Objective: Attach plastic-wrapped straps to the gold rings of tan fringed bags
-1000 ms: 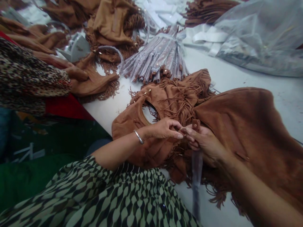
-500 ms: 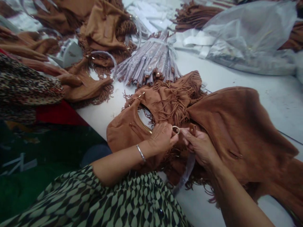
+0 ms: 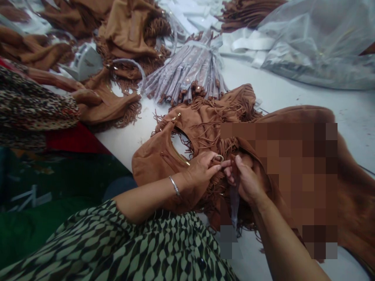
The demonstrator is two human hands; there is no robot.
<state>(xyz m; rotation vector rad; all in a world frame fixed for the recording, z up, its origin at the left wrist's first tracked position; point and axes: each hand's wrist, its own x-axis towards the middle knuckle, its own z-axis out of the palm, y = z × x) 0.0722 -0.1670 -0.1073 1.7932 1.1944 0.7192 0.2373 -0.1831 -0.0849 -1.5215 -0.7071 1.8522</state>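
Observation:
A brown fringed bag (image 3: 155, 160) with a gold-edged round opening lies on the white table. My left hand (image 3: 202, 166) is closed at the bag's right side, with a metal ring (image 3: 219, 158) at its fingertips. Just right of it, my right hand (image 3: 244, 179) pinches the end of a brown strap (image 3: 234, 166). The strap's lower part hangs down in a clear plastic sleeve. My right fingertips are close to the ring; whether they touch it is unclear.
Wrapped straps (image 3: 187, 74) stand bundled behind the bag. Brown bags (image 3: 129, 31) are piled at the back left, near another person's patterned sleeve (image 3: 35, 101) and hands. A clear plastic bag (image 3: 316, 50) lies back right. Brown material, partly pixelated, covers the right.
My right hand has turned so the strap stands more upright, its wrapped part hanging straighter. The left hand stays at the ring. Part of the right side is now pixelated.

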